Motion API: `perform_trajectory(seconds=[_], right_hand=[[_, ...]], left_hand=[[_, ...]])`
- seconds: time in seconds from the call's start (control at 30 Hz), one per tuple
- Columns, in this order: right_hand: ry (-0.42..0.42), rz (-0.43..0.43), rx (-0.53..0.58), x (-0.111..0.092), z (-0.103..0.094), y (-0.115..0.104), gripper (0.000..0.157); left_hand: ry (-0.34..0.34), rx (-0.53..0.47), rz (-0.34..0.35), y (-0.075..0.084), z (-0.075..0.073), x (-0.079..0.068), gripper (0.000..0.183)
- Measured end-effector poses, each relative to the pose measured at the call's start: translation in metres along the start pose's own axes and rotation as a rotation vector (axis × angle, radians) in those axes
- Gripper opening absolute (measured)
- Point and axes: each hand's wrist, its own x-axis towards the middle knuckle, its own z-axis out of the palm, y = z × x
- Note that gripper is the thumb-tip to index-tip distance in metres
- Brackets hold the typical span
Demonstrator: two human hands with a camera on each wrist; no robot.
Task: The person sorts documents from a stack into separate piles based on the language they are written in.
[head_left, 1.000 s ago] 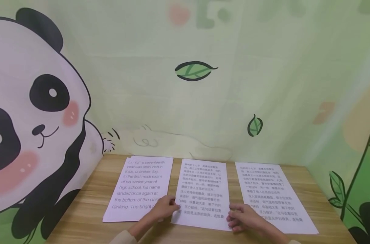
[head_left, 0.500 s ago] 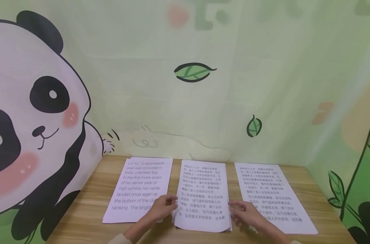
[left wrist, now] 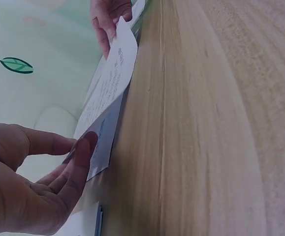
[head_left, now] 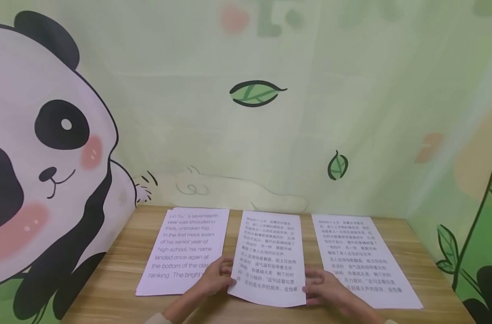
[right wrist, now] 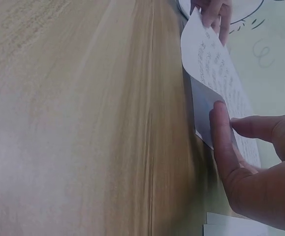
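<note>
A printed sheet of paper (head_left: 270, 256) with Chinese text lies uppermost on the middle pile. Its near end is bowed and raised off the paper beneath, whose bare surface (right wrist: 202, 110) shows under it in the right wrist view. My left hand (head_left: 214, 275) pinches the sheet's left edge near the front corner, thumb and fingers on opposite faces in the left wrist view. At the right edge, my right hand (head_left: 327, 286) pinches the same sheet between thumb and fingers. The sheet's far end appears to rest on the pile.
To the left lies a pile of English-printed sheets (head_left: 185, 252), slightly uneven. Another Chinese-printed sheet (head_left: 359, 252) lies at the right, partly behind my right hand. The wooden table (head_left: 120, 279) meets a panda-printed cloth backdrop (head_left: 181, 112).
The top middle sheet's near end has come up off the paper below and shifted slightly. Both hands have stayed at its side edges, adjusting their fingers. The side piles have not moved.
</note>
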Motion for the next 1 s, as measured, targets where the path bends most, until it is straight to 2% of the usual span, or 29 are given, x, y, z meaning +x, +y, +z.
perform_trajectory(seconds=[0.17, 0.37, 0.5, 0.63, 0.77, 1.0], right_hand=[[-0.024, 0.028, -0.013, 0.0, 0.003, -0.001, 0.074], [0.008, 0.048, -0.027, 0.0, 0.008, -0.001, 0.071], [0.01, 0.03, -0.063, 0.0, 0.012, -0.002, 0.073], [0.001, 0.01, -0.106, -0.001, 0.014, -0.004, 0.076], [0.017, -0.008, -0.12, -0.003, 0.013, -0.005, 0.076], [0.13, 0.007, -0.143, -0.005, 0.01, -0.008, 0.073]], left_hand=[[-0.076, 0.004, -0.046, 0.0, -0.003, -0.004, 0.066], [-0.237, -0.013, -0.042, -0.005, -0.007, -0.009, 0.054], [-0.313, -0.033, -0.045, -0.007, -0.007, -0.012, 0.048], [-0.332, -0.05, -0.045, -0.007, -0.006, -0.014, 0.049], [-0.305, -0.054, -0.031, -0.008, -0.005, -0.014, 0.054], [-0.266, -0.064, -0.041, -0.007, -0.003, -0.014, 0.059]])
